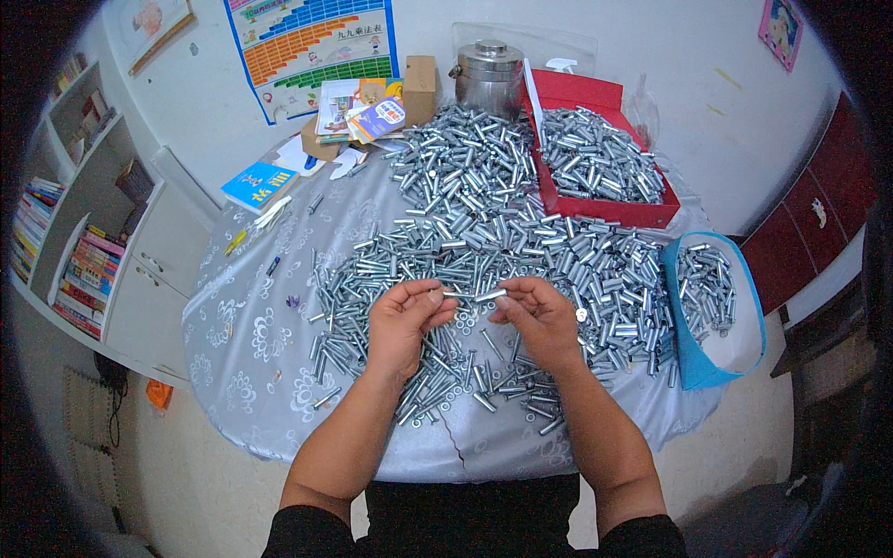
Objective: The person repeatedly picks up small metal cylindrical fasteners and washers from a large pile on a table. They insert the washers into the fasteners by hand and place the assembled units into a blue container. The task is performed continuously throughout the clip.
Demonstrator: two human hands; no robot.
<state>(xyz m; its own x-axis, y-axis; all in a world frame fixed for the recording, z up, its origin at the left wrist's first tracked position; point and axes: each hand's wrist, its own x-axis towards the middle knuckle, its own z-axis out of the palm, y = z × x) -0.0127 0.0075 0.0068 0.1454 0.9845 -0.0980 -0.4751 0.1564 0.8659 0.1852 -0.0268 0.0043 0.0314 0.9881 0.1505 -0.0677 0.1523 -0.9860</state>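
Note:
My left hand [404,317] pinches a thin metal bolt [457,295] between thumb and fingertips, its shank pointing right. Opposite it, my right hand [536,315] grips a shiny metal sleeve [490,296] by its right part. The bolt's tip and the sleeve's near end almost meet; whether they touch I cannot tell. Below and around both hands lie loose bolts [439,370], small washers [466,321] and metal sleeves [621,307], heaped on the table.
A red box [610,215] full of metal parts stands at the back right, beside a steel pot [490,80]. At right is a blue container [708,376] with more sleeves. Books [259,187] and a marker [273,266] lie on the silver tablecloth [258,390] at left.

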